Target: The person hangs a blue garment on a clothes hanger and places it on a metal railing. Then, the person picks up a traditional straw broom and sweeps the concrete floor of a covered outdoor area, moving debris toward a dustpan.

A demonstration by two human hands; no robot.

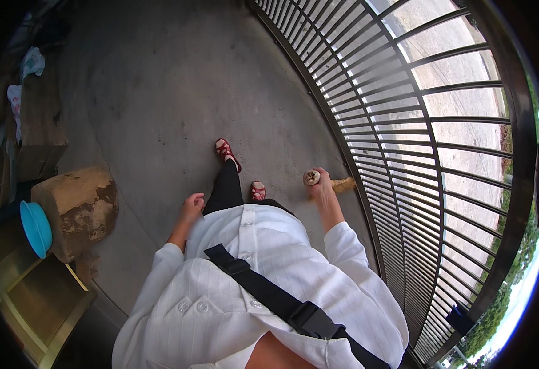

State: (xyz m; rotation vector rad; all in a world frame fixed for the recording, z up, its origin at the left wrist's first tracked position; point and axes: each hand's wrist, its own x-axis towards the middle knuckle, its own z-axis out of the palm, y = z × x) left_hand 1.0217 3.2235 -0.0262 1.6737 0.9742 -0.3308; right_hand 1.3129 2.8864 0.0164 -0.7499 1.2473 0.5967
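Observation:
Upright in my right hand is what looks like a straw broom. The round, hollow-looking end of its handle faces up, and its tan bristles show beyond my wrist, close to the foot of the railing. My fingers are closed around the handle, whose length is mostly hidden by foreshortening. At my left side, by my dark trouser leg, hangs my left hand. Its fingers are loosely bent and somewhat apart, and nothing shows in them.
A dark metal railing curves along my right, with pale paving outside. On the left stand a worn brown box-like block, a blue basin, a yellowish metal-framed piece and cardboard boxes. Grey concrete floor stretches ahead.

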